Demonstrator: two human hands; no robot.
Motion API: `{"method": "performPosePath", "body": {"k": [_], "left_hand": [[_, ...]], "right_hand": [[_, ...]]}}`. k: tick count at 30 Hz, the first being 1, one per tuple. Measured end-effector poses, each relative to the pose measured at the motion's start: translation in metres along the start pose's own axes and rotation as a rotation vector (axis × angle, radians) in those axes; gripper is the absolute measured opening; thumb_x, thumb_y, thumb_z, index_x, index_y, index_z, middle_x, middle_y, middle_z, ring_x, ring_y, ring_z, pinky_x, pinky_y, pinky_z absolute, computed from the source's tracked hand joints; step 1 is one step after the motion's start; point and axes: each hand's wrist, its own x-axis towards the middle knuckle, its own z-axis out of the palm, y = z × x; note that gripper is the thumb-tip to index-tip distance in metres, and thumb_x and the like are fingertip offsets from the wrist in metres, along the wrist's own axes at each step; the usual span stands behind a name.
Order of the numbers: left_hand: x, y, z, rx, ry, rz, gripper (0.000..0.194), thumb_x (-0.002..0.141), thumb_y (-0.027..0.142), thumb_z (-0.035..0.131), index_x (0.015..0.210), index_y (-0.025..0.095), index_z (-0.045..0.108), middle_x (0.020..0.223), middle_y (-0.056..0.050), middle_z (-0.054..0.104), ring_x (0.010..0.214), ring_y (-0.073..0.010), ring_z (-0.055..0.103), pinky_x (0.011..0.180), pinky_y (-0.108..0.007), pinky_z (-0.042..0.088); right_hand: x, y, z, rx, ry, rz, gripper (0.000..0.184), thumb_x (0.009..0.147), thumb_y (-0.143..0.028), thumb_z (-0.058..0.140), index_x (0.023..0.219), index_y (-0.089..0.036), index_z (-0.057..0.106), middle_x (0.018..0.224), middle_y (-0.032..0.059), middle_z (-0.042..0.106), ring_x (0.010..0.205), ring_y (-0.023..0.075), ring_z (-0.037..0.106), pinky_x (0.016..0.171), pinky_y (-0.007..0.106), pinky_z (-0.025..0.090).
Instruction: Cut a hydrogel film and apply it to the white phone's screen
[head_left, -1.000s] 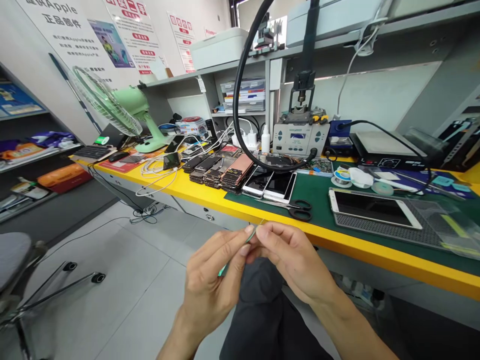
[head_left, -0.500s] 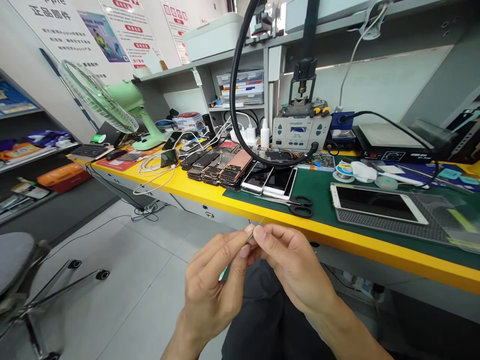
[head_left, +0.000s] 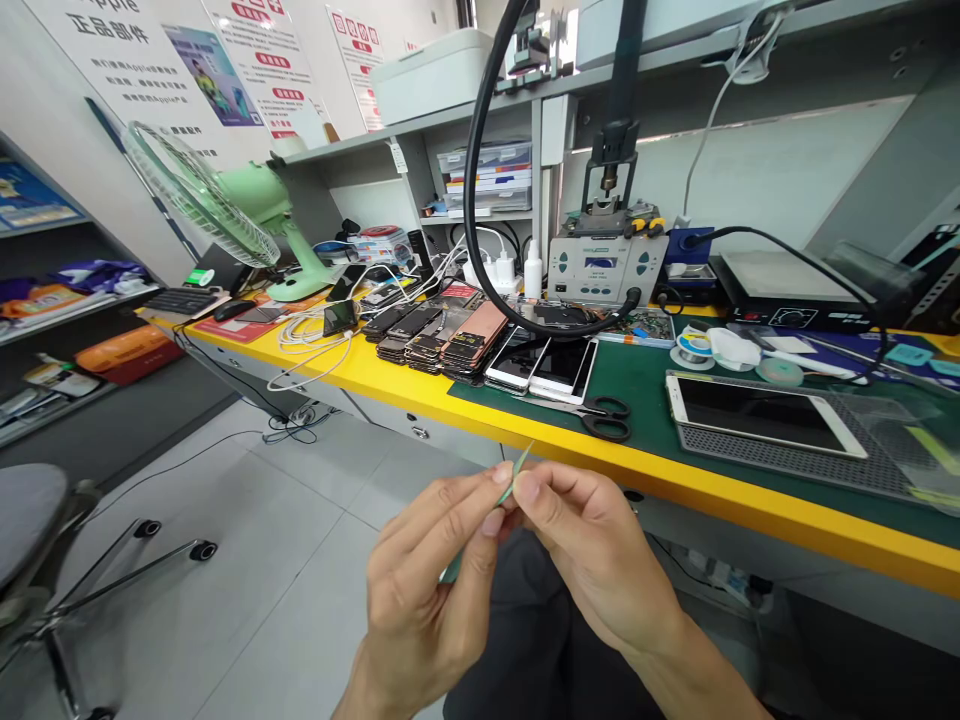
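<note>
A thin green strip point(head_left: 508, 492) with a pointy tip sits up in the air between the two hands, over the person's dark pants point(head_left: 544, 610). The left hand point(head_left: 424, 590) is mostly closed and pinches the strip with its finger and thumb. The right hand point(head_left: 592, 560) is mostly closed too, and its fingertips point(head_left: 526, 488) press on the strip. Just past the hands is the yellow edge of a work bench point(head_left: 660, 470). On the bench lie black scissors point(head_left: 609, 420) on a green mat point(head_left: 645, 385), near white phones point(head_left: 541, 366).
</note>
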Motion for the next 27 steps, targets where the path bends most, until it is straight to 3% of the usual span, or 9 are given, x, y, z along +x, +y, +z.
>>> {"method": "performPosePath", "body": {"k": [18,27], "left_hand": [[-0.0051,0.0028,-0.0033,-0.013,0.042,-0.002,0.052,0.090,-0.007,0.060,0.136,0.017,0.067,0.124,-0.010,0.077,0.106,-0.0199,0.074,0.086,-0.030,0.061],[-0.0055,0.0022,-0.0034,-0.004,0.070,0.005,0.051,0.090,-0.006,0.060,0.136,0.016,0.067,0.121,-0.010,0.078,0.095,-0.0166,0.074,0.080,-0.027,0.062]], "right_hand": [[-0.0009,0.0016,0.0054,-0.004,-0.014,0.001,0.024,0.094,-0.040,0.076,0.082,-0.020,0.081,0.076,0.0020,0.072,0.078,0.0147,0.063,0.077,0.027,0.052],[-0.0007,0.0038,0.0039,-0.041,-0.057,-0.005,0.022,0.098,-0.040,0.072,0.088,-0.023,0.083,0.079,0.0018,0.073,0.080,0.0151,0.063,0.079,0.027,0.051]]}}
